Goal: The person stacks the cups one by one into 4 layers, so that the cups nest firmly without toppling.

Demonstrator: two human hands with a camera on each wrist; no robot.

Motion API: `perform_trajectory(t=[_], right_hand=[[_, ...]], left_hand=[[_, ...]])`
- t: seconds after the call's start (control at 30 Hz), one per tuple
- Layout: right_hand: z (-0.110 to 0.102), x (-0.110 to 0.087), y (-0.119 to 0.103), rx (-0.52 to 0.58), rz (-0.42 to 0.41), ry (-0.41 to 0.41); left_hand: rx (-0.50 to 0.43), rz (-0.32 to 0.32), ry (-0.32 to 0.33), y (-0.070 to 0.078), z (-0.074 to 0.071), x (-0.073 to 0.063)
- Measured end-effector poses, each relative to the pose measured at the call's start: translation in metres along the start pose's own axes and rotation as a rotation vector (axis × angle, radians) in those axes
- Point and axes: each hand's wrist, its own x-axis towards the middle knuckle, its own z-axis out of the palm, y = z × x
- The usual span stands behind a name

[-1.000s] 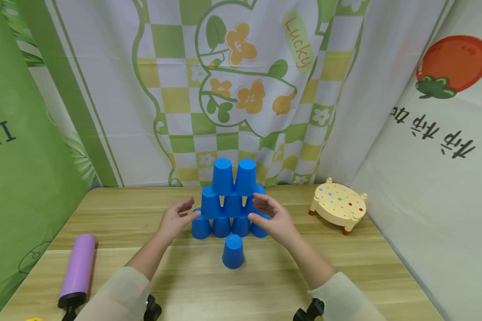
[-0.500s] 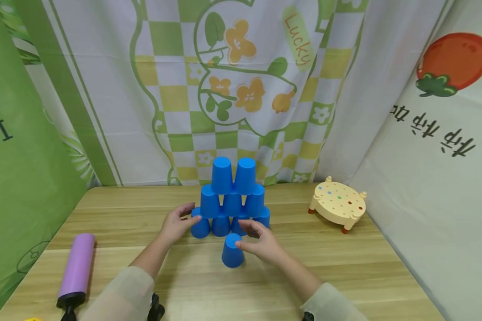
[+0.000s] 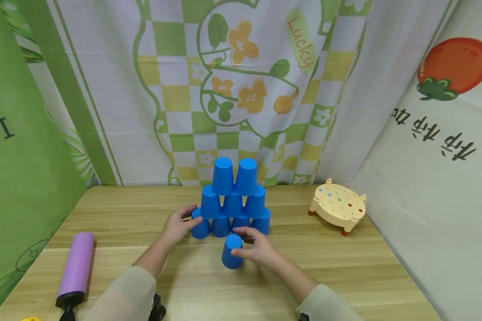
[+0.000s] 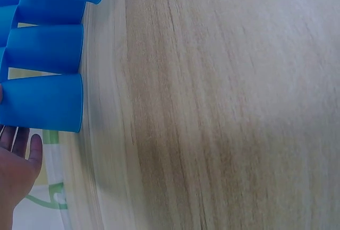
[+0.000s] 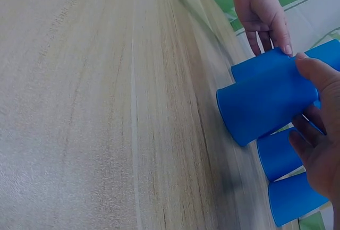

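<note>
Upside-down blue cups [image 3: 222, 176] form a stacked pyramid: two on top, three in the middle and several in the bottom row. In front of it a single upside-down blue cup [image 3: 230, 256] stands on the table. My right hand [image 3: 259, 247] holds this cup between thumb and fingers; in the right wrist view the thumb [image 5: 313, 70] lies along its side near the base end. At the pyramid's left end, my left hand [image 3: 178, 227] is held beside the lowest left cup [image 3: 200, 225], fingers loosely bent, the thumb overlapping its side.
A purple hand pump [image 3: 77, 267] with a black end lies on the wooden table [image 3: 325, 276] at left. Toward the back right stands a small cream stool-shaped toy [image 3: 339, 203] with coloured dots. Printed curtains [image 3: 241, 89] hang behind the table.
My right hand has moved down and inward from the pyramid's right side to the single cup and now holds it. The left hand has stayed nearly in place; the pyramid stands unchanged.
</note>
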Motion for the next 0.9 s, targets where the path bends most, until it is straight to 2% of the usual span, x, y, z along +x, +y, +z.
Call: perform_trajectory(t=[0.1, 0.27, 0.53, 0.7, 0.9], right_hand=[[0.001, 0.0, 0.001, -0.014, 0.019, 0.001], [0.003, 0.0, 0.002, -0.024, 0.035, 0.002], [-0.003, -0.001, -0.006, 0.012, -0.003, 0.019], [-0.021, -0.003, -0.033, 0.009, -0.056, 0.033], [-0.055, -0.005, -0.083, -0.031, -0.124, 0.058]], left_hand=[[0.004, 0.002, 0.002, 0.0, 0.0, -0.001], [-0.027, -0.04, -0.008, -0.002, 0.0, -0.001], [-0.012, -0.045, 0.002, -0.003, 0.0, -0.001], [-0.018, -0.039, 0.008, -0.002, -0.001, -0.001], [-0.021, -0.034, 0.012, -0.004, 0.0, 0.001]])
